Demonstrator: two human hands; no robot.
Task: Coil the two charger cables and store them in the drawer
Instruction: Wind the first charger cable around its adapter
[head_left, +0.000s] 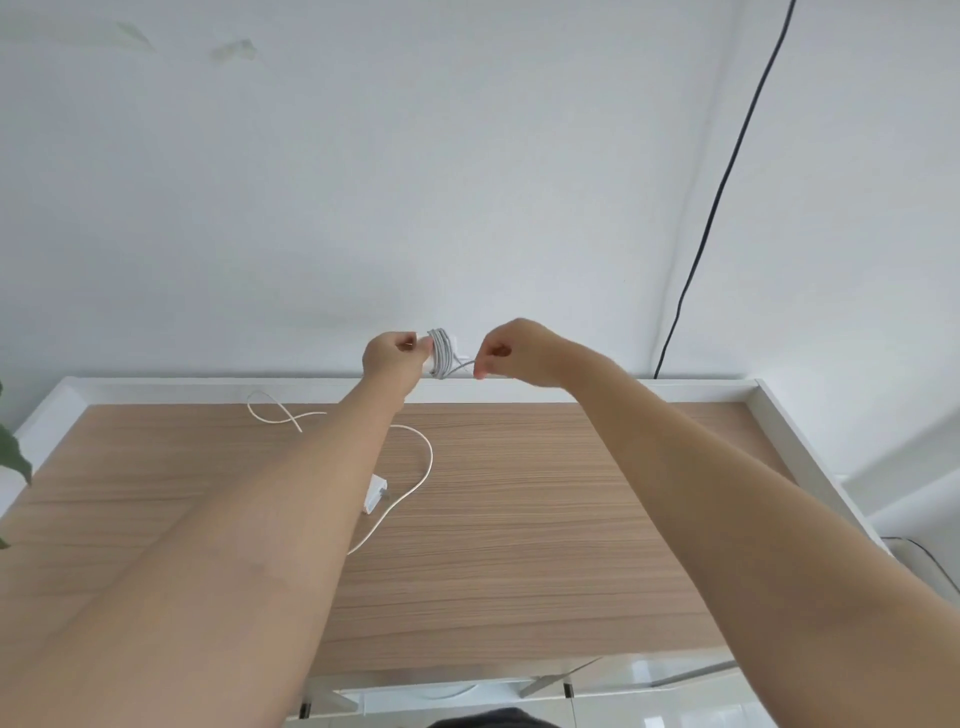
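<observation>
Charger cable one (441, 352) sat mid-frame, nearly wound into a tight coil pinched by the left hand (390, 357), its free tail nipped by the right hand (511, 356). Second cable (415, 467) sprawled uncoiled on the desk (571, 493) below. No drawer showed; storing remained.

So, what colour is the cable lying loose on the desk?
White cable, seen best in the head view.

A brown wooden table top (519, 519) with a raised white rim stands against a plain white wall (415, 182). A thin black cord (727, 171) hangs down the wall on the right. Green plant leaves (13, 457) peek in at the left edge.
</observation>
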